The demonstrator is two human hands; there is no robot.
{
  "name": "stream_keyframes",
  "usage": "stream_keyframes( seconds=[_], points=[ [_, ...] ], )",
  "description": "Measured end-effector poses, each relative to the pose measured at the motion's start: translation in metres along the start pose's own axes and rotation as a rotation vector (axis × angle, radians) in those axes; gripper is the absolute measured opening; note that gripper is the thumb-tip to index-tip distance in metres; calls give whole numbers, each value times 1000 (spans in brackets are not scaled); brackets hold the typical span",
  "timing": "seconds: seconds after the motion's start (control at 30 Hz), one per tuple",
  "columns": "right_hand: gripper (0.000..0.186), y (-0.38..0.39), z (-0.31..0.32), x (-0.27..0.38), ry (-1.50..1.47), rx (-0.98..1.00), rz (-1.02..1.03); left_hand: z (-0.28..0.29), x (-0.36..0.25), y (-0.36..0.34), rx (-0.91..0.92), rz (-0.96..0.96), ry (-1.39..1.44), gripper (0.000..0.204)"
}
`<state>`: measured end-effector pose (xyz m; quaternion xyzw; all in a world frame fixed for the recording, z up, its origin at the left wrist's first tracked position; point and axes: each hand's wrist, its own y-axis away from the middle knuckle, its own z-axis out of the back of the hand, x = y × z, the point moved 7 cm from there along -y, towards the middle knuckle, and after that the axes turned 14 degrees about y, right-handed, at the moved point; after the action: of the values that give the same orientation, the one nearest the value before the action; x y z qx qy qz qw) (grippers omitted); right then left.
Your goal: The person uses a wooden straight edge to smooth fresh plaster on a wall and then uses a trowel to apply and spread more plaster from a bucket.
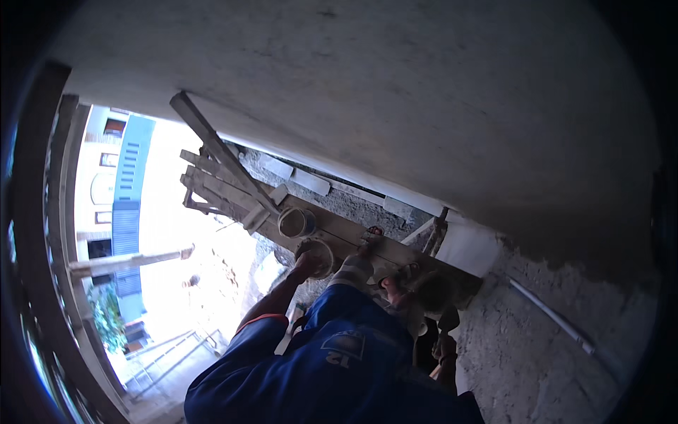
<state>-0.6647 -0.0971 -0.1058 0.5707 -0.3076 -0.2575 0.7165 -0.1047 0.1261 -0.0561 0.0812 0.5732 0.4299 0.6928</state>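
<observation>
My left hand (306,264) is closed on the rim of a round bucket (326,258), which I hold out beside the scaffold plank, left of my legs. Low on the right, my right hand (445,346) is closed around the handle of a trowel (449,319); its dark blade points away from me. A second bucket (296,222), with greyish stuff inside, stands on the wooden planks (339,230). Another dark round container (431,288) sits near my feet, close to the trowel, its contents too dim to make out.
My feet stand on the narrow planks. A diagonal timber (222,155) leans over their far end. Along the right runs a rough wall with a pale pipe (551,314); smooth plaster (395,92) spans above. Wooden posts (60,212) and a bright drop to the ground lie left.
</observation>
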Motion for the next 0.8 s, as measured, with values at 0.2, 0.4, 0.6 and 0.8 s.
stream_keyframes(
  seconds=[0.2,0.4,0.6,0.8],
  points=[
    [42,16,44,31,180,-8,8,-19,110,-6,-106,93,191,28],
    [42,12,10,49,211,398,-104,68,268,-13,-661,415,435,59],
    [35,-3,3,77,412,6,-251,174,290,-127,-847,537,62,69],
    [41,-3,-31,104,-10,186,-416,204,275,-232,-753,514,-41,79]
  ],
)
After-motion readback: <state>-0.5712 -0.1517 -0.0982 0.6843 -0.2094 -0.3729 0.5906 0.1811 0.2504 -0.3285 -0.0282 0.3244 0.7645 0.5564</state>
